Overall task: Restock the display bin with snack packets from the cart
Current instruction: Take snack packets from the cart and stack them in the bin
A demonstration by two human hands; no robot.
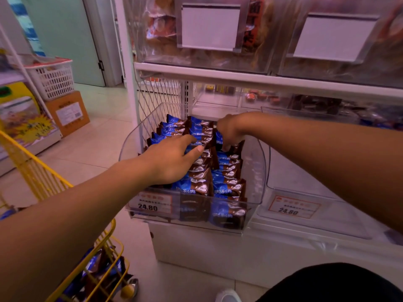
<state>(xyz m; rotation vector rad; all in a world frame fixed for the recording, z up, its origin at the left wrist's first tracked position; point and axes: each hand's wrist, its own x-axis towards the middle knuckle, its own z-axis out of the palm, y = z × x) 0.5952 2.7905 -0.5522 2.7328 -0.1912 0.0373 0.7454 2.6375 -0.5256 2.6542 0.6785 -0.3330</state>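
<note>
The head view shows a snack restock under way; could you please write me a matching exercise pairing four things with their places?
Things:
1. snack packets
2. yellow cart
3. white basket
4. price label

Places:
A. on the cardboard box
B. lower left, on the floor
C. front of the right-hand bin
D. in the display bin, under both hands

Pairs: 1-D, 2-B, 3-A, 4-C
</note>
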